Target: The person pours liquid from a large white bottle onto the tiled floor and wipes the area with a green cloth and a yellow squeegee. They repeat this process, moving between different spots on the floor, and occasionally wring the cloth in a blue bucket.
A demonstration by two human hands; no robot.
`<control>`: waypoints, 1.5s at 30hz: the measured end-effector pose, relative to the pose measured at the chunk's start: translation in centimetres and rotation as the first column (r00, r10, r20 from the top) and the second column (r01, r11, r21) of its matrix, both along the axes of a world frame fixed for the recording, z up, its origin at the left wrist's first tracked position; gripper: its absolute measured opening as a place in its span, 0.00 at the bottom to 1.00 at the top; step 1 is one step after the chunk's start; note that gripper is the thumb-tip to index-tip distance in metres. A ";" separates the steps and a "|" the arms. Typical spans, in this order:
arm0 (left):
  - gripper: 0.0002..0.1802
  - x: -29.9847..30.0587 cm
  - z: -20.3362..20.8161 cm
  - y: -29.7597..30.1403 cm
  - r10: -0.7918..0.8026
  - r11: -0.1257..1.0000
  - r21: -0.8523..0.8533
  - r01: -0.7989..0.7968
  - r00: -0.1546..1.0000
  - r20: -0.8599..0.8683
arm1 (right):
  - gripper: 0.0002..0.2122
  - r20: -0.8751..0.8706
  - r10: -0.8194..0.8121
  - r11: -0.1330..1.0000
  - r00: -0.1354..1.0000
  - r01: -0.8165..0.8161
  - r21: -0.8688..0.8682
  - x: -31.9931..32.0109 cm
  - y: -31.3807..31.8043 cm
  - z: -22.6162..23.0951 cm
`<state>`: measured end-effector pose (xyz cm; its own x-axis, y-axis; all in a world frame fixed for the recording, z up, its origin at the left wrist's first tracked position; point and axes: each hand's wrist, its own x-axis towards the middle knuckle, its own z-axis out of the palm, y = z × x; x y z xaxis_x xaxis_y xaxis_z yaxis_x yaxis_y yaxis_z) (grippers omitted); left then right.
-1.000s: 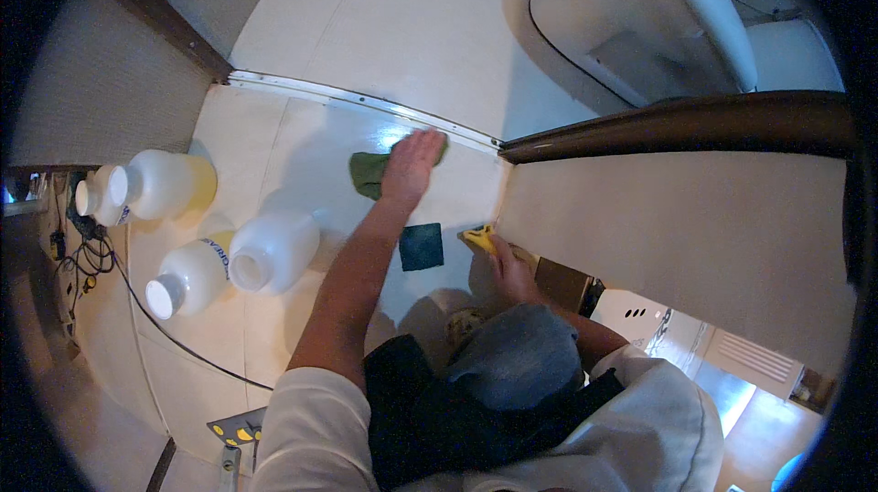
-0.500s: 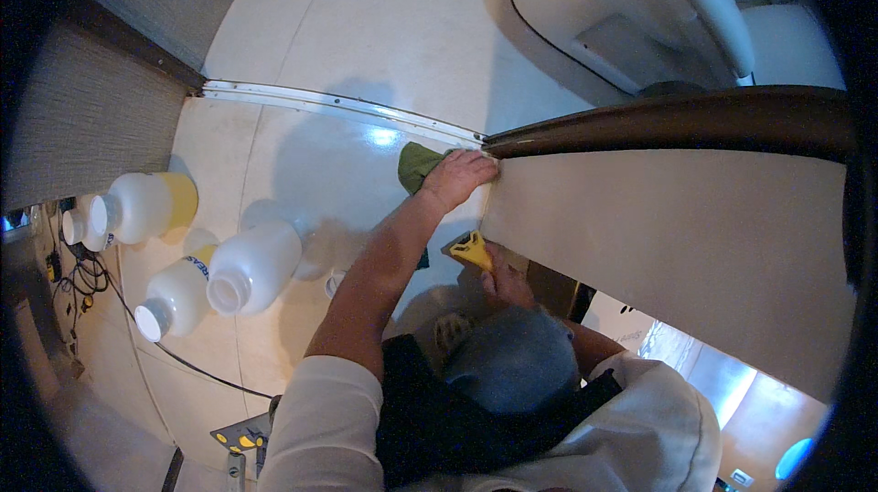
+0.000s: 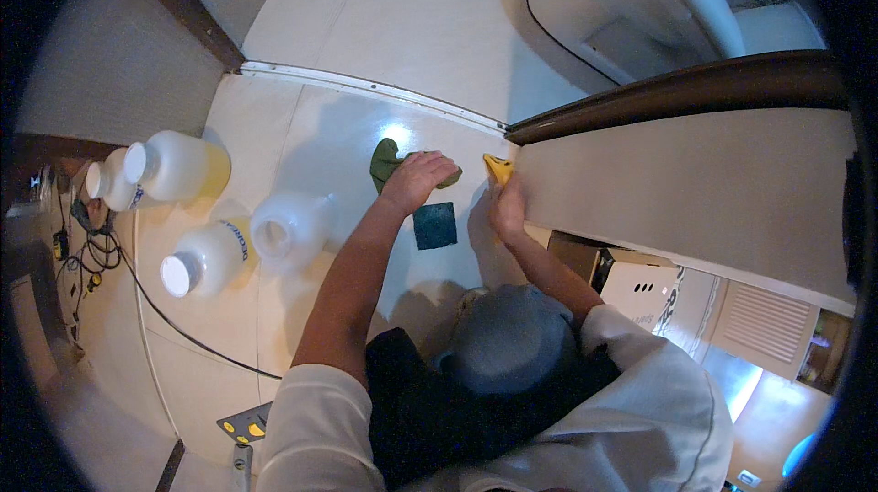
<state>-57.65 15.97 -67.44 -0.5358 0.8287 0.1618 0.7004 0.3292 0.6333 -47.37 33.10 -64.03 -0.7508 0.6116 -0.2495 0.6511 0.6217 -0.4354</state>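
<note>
Rests the left hand (image 3: 421, 179) palm-down on a green cloth (image 3: 384, 161), at 11 o'clock of the dark green pad (image 3: 434, 226) near the middle of the floor (image 3: 315, 126). Holds the left fingers nearly straight and close together, with cloth bunched out toward 10 and 3 o'clock; cannot tell about any curl of the fingertips into the fabric. Grasps a yellow scraper (image 3: 497, 168) in the right hand (image 3: 508, 207), with fingers wrapped round the handle. Points the scraper's head toward 11 o'clock, just beside the foot of the pale panel (image 3: 677, 181), at 1 to 2 o'clock of the pad. Cannot make out the blade or any contact with the floor.

Looks, as a judgement, to be partway through work on the floor, with cloth and scraper both in hand and the pad lying flat and untouched. Shows no clear border between treated and untreated floor, only a bright glare (image 3: 395, 133) just beyond the cloth; so cannot tell how much is done or left. Shows small dark spots along the metal strip (image 3: 366, 85) at 11 o'clock, perhaps screws, perhaps dirt.

Has four jugs (image 3: 174, 167) grouped at 9 to 10 o'clock, well apart from the scraper, and a toilet (image 3: 631, 26) between 1 and 2, beyond the strip.
</note>
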 end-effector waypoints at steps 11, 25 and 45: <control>0.23 0.5 0.1 -0.5 0.023 1.000 0.007 -0.023 1.000 -0.001 | 0.14 -0.133 0.252 0.945 0.959 -0.214 0.247 -1.2 3.2 -0.2; 0.24 0.5 0.8 0.1 0.008 1.000 0.007 -0.008 1.000 -0.025 | 0.15 -0.050 0.054 0.986 0.997 -0.045 0.163 -1.6 4.3 -1.6; 0.25 0.4 0.6 -0.2 -0.026 0.999 -0.026 0.026 1.000 -0.007 | 0.19 -0.071 0.036 0.998 0.997 -0.033 0.044 -2.5 3.9 -0.1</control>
<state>-57.29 15.80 -66.84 -0.5127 0.8464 0.1438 0.7138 0.3272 0.6192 -49.87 36.95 -64.12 -0.7868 0.5938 -0.1683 0.5968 0.6623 -0.4531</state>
